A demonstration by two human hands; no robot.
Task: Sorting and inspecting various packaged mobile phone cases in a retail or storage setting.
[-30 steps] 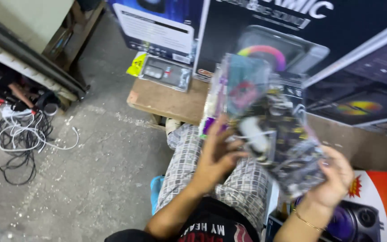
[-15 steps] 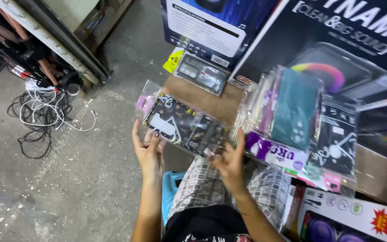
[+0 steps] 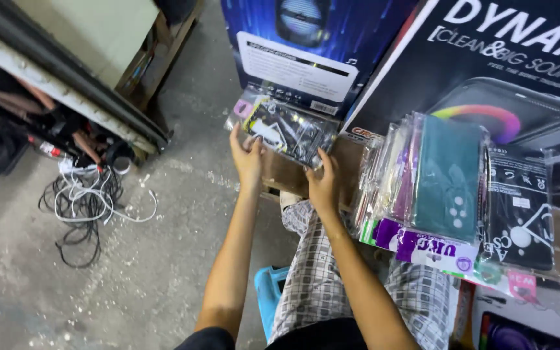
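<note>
My left hand (image 3: pixel 246 155) and my right hand (image 3: pixel 323 181) both hold a clear plastic packet with a dark patterned phone case (image 3: pixel 286 131) inside. I hold it out over the far left end of a low wooden bench (image 3: pixel 293 178), against a blue speaker box (image 3: pixel 312 52). My left hand grips the packet's left end, my right hand its right end. A stack of packaged phone cases (image 3: pixel 448 188), with a teal one on top, leans upright on my lap to the right of my right arm.
Large black and blue speaker boxes (image 3: pixel 500 58) stand behind the bench. A tangle of black and white cables (image 3: pixel 85 201) lies on the concrete floor at left, under a metal shelf (image 3: pixel 66 84). A blue stool (image 3: pixel 268 291) is under me. Another printed box (image 3: pixel 533 317) sits at the lower right.
Both hands have carried the patterned case packet forward and up, from over my knee to the bench's far end by the blue box. The stack stays on my lap.
</note>
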